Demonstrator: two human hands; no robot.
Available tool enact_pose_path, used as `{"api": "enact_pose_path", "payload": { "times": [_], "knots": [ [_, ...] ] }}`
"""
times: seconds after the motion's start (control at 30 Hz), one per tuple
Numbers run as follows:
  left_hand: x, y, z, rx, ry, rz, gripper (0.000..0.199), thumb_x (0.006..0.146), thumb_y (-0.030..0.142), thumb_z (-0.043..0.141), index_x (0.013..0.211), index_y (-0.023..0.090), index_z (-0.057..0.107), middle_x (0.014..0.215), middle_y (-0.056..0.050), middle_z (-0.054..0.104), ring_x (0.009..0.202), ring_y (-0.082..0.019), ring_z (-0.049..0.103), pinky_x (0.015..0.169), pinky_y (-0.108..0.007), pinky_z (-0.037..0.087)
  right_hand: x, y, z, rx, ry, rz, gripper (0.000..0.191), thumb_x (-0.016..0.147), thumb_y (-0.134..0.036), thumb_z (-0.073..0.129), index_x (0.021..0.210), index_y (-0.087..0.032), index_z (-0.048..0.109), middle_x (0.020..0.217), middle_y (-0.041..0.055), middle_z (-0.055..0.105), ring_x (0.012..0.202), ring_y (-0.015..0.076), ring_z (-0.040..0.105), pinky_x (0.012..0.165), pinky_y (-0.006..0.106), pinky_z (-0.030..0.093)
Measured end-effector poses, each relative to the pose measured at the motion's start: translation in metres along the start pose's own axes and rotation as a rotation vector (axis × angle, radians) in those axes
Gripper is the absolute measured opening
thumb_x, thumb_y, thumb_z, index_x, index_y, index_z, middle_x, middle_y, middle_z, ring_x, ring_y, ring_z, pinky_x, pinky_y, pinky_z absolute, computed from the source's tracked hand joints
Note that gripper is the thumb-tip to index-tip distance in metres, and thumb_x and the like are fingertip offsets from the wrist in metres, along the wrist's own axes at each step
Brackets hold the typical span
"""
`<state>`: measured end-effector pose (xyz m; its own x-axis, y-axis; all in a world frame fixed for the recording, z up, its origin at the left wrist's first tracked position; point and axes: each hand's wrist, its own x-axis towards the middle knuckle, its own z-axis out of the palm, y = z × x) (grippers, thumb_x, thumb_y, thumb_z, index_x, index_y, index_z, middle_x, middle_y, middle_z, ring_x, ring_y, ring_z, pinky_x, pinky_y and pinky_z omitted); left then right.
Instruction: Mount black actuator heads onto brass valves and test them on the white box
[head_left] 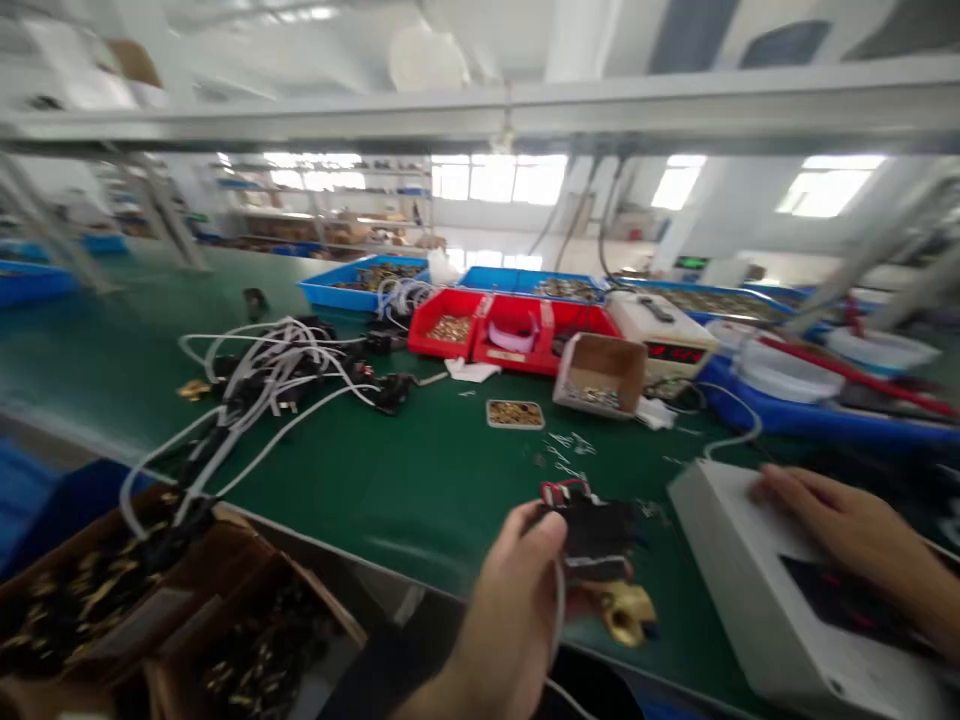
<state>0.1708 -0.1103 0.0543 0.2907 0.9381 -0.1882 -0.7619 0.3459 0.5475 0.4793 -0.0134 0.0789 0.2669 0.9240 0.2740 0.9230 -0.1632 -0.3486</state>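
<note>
My left hand [517,600] is closed around a black unit [600,530] with a brass fitting [628,612] at its lower end. Red and white wire ends show at the unit's top, and a white cable [559,610] runs down past my palm. My right hand [847,530] lies with fingers stretched out on top of a white box [742,560] that has a dark panel on it. Small silvery pieces [566,455] are scattered on the green bench beyond the unit. The picture is blurred by motion.
Black units with white cables [277,365] lie piled at left. Red bins [514,335], a small cardboard box [600,372] and a device with a red display [667,340] stand behind. Cardboard boxes of brass parts [247,620] sit below the bench's front edge.
</note>
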Motion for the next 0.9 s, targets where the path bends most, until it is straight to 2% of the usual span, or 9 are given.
{"api": "enact_pose_path", "payload": {
  "times": [0.07,0.1,0.2,0.33,0.47,0.63,0.9],
  "knots": [
    [-0.006,0.008,0.004,0.015,0.006,0.001,0.04,0.084,0.043,0.076,0.111,0.015,0.065,0.104,-0.011,0.076,0.089,-0.025,0.073,0.081,-0.034,0.056,-0.013,0.016,-0.011,0.039,-0.097,0.077,0.048,0.098,-0.057,0.048,0.076,-0.02,0.069,0.072,0.0052,0.068,0.066,0.0188,0.062,0.066,0.033,0.053],
    [-0.008,0.011,0.005,0.048,0.017,-0.01,0.038,0.088,0.041,0.071,0.114,0.014,0.065,0.107,-0.011,0.075,0.092,-0.025,0.073,0.083,-0.035,0.056,-0.016,0.019,-0.012,0.065,-0.117,0.086,0.054,0.096,-0.063,0.044,0.072,-0.021,0.07,0.069,0.0065,0.068,0.067,0.0224,0.063,0.065,0.035,0.051],
    [-0.015,0.015,0.007,0.114,0.025,-0.027,0.036,0.092,0.04,0.068,0.117,0.015,0.067,0.11,-0.01,0.075,0.093,-0.024,0.072,0.086,-0.035,0.057,-0.016,0.018,-0.008,0.124,-0.123,0.076,0.064,0.086,-0.077,0.041,0.073,-0.022,0.07,0.068,0.0084,0.066,0.068,0.025,0.061,0.067,0.037,0.049],
    [-0.021,0.015,0.005,0.167,0.02,-0.047,0.037,0.091,0.043,0.068,0.115,0.015,0.069,0.108,-0.009,0.076,0.096,-0.023,0.073,0.086,-0.033,0.058,-0.016,0.015,-0.004,0.194,-0.119,0.057,0.069,0.081,-0.083,0.041,0.073,-0.02,0.068,0.07,0.0074,0.064,0.068,0.0211,0.057,0.068,0.034,0.047],
    [-0.021,0.015,0.004,0.199,0.036,-0.051,0.035,0.089,0.044,0.071,0.111,0.016,0.072,0.107,-0.008,0.077,0.093,-0.023,0.074,0.085,-0.032,0.059,-0.018,0.015,-0.003,0.244,-0.112,0.054,0.066,0.082,-0.081,0.045,0.071,-0.02,0.067,0.068,0.0049,0.062,0.066,0.0179,0.054,0.071,0.031,0.046],
    [-0.02,0.016,0.007,0.145,0.025,-0.065,0.035,0.091,0.042,0.068,0.116,0.018,0.07,0.107,-0.008,0.077,0.092,-0.023,0.075,0.08,-0.032,0.061,-0.019,0.01,-0.004,0.293,-0.109,0.081,0.058,0.089,-0.07,0.049,0.071,-0.018,0.067,0.069,0.0047,0.063,0.067,0.016,0.052,0.073,0.029,0.044],
    [-0.02,0.018,0.01,0.138,0.073,-0.023,0.034,0.088,0.043,0.07,0.108,0.015,0.074,0.099,-0.01,0.079,0.088,-0.022,0.076,0.077,-0.03,0.063,-0.02,0.004,-0.006,0.322,-0.117,0.124,0.05,0.095,-0.059,0.052,0.071,-0.017,0.065,0.071,0.0049,0.064,0.066,0.0148,0.05,0.074,0.028,0.043]
  ]
}}
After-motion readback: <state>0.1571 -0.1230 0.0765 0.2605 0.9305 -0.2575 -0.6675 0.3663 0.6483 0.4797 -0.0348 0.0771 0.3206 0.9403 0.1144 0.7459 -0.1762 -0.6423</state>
